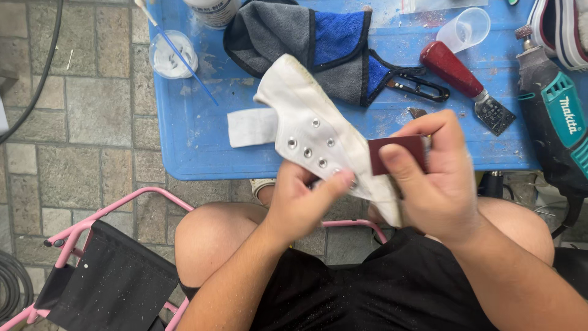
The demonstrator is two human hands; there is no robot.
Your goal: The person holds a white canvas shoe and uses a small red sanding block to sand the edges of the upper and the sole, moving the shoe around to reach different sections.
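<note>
The white shoe (318, 138) is held up over the person's lap, in front of the near edge of the bench (202, 144), its canvas upper with metal eyelets facing the camera and its tongue sticking out toward 9 o'clock. The left hand (300, 202) has its grip closed on the shoe from below, thumb lying across the canvas just under the eyelets. The right hand (435, 178) has its grip closed on a dark red block (397, 153), pinched between thumb and fingers and pressed against the shoe's edge at 3 o'clock of the eyelets.

On the blue bench behind, at 12 o'clock of the shoe, lies a grey and blue cloth (306, 37), touching or just behind the shoe's top. At 2 o'clock are black snips (419, 86), then a red-handled scraper (465, 83) and a clear cup (465, 27) lying on its side. At the far right a teal and grey rotary tool (551, 116) rests along the bench edge. At 10 o'clock a small tub (173, 55) of white paste holds a thin blue-handled brush (184, 58), with a white bottle (214, 9) near it.

Below the bench at 7 o'clock stands a pink-framed stool (110, 276) with a black seat, on the stone-paved floor (73, 122).
</note>
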